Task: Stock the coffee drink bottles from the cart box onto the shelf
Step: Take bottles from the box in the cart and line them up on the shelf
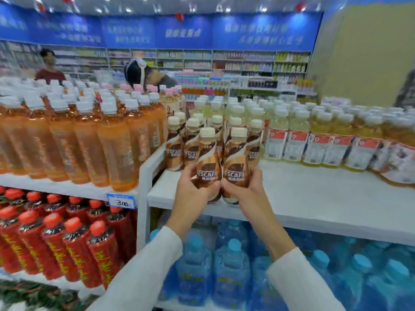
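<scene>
Two brown coffee drink bottles with cream caps stand side by side at the front of the white shelf (314, 198). My left hand (193, 191) grips the left coffee bottle (207, 160) around its lower body. My right hand (244, 189) grips the right coffee bottle (237, 162) the same way. Their bases rest at or just above the shelf's front edge. Behind them stands a cluster of several more coffee bottles (190, 144). The cart box is out of view.
Orange tea bottles (89, 140) fill the raised shelf to the left, pale yellow drink bottles (314, 135) the right. Red-capped bottles (56, 239) and blue water jugs (231, 265) sit below. Two people stand beyond the shelves at the back left.
</scene>
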{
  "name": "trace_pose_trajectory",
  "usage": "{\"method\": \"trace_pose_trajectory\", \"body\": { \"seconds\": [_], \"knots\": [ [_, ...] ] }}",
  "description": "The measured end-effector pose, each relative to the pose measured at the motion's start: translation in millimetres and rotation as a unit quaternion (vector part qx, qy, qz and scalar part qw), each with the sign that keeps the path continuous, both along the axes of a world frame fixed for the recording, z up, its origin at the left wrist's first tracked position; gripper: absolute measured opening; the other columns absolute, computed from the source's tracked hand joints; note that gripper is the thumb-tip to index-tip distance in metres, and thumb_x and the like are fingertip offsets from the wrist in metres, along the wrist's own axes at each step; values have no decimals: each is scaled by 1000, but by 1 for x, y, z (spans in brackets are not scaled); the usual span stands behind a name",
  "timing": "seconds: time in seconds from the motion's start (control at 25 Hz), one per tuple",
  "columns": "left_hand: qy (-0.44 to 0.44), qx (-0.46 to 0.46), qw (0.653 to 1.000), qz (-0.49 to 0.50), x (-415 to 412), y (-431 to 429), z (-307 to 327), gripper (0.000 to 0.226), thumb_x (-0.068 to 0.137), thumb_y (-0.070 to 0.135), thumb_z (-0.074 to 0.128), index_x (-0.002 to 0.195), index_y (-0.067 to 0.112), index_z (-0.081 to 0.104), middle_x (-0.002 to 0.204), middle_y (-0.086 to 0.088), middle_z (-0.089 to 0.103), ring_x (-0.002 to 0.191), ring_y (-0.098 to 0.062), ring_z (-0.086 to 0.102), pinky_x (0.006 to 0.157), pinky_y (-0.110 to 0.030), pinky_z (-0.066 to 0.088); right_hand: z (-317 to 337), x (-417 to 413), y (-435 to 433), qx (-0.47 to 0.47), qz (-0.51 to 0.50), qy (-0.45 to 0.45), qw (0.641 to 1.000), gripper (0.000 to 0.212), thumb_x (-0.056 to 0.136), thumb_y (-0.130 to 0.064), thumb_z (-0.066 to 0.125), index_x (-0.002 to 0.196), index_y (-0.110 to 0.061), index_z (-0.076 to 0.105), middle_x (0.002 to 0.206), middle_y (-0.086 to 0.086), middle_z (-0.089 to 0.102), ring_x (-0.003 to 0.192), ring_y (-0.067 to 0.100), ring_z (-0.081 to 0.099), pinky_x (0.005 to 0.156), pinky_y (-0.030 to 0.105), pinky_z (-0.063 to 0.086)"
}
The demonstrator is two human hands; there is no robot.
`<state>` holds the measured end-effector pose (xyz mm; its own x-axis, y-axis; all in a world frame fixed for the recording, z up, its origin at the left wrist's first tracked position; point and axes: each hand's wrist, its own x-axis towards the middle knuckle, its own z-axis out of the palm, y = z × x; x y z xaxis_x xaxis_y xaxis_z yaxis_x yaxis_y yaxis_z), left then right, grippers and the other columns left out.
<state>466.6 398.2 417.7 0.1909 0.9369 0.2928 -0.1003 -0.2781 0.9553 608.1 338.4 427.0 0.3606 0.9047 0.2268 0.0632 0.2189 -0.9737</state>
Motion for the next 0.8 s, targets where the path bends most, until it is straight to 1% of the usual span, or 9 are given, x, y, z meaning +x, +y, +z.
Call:
{"method": "trace_pose_trajectory", "body": {
  "seconds": [0.08, 0.16, 0.32, 0.4, 0.44, 0.52, 0.64, 0.72, 0.8],
  "knots": [
    [28, 13, 1000, -2, 3, 12, -4, 65, 75, 12, 87, 130, 28, 56, 118, 12, 69, 101, 6, 66, 76, -8, 52, -3, 4, 10, -20, -5, -25, 999, 66, 85, -17, 80, 132, -30, 37, 119, -17, 64, 100, -6, 65, 89, 21, 54],
    [48, 21, 999, 1, 5, 19, -10, 71, 75, 13, 87, 136, 26, 54, 124, 11, 66, 104, 10, 63, 78, -5, 50, -10, 9, 16, -30, -4, -47, 998, 69, 85, -11, 79, 134, -30, 35, 121, -15, 63, 105, -4, 64, 95, 22, 50],
    [71, 43, 996, 13, 6, 21, -12, 70, 76, 15, 87, 137, 27, 53, 129, 9, 63, 115, 0, 61, 98, -23, 52, -8, 18, 19, -56, 21, -74, 996, 73, 84, -11, 80, 137, -28, 33, 125, -13, 63, 109, -5, 63, 100, 24, 50],
    [103, 68, 992, 25, 4, 18, -12, 73, 75, 23, 88, 138, 28, 53, 129, 11, 62, 118, -2, 59, 101, -26, 51, -5, 19, 14, -70, 27, -103, 992, 75, 83, -20, 83, 136, -30, 32, 123, -19, 60, 106, -13, 61, 101, 25, 50],
    [121, 77, 989, 37, 2, 16, -14, 75, 73, 29, 89, 139, 30, 53, 130, 13, 61, 118, -4, 58, 101, -27, 51, -6, 18, 9, -71, 8, -126, 989, 78, 79, -29, 86, 135, -32, 31, 123, -24, 57, 105, -17, 59, 98, 22, 50],
    [135, 77, 985, 76, -1, 11, -21, 74, 71, 38, 89, 135, 31, 54, 127, 13, 60, 117, -7, 59, 100, -32, 53, -16, 11, -2, -65, -71, -169, 981, 84, 71, -46, 86, 135, -34, 34, 125, -23, 54, 111, -8, 59, 94, 19, 48],
    [141, 71, 980, 125, 1, 7, -29, 62, 74, 43, 86, 128, 30, 57, 119, 14, 60, 110, -8, 61, 96, -39, 56, -28, -1, -10, -65, -162, -186, 967, 68, 73, -52, 80, 128, -33, 45, 125, -13, 59, 111, 5, 61, 95, 33, 54],
    [156, 80, 974, 141, 4, 9, -29, 56, 75, 46, 84, 123, 33, 57, 113, 17, 59, 105, -6, 62, 94, -37, 56, -29, -3, -4, -57, -185, -194, 962, 55, 80, -47, 79, 123, -32, 48, 120, -12, 60, 107, 8, 62, 94, 37, 55],
    [175, 90, 968, 155, 9, 15, -25, 50, 75, 47, 83, 115, 37, 55, 107, 21, 57, 102, -5, 61, 92, -32, 55, -26, 0, 6, -52, -194, -213, 956, 49, 84, -42, 78, 121, -29, 48, 119, -10, 58, 106, 12, 62, 94, 38, 54]
  ]
}}
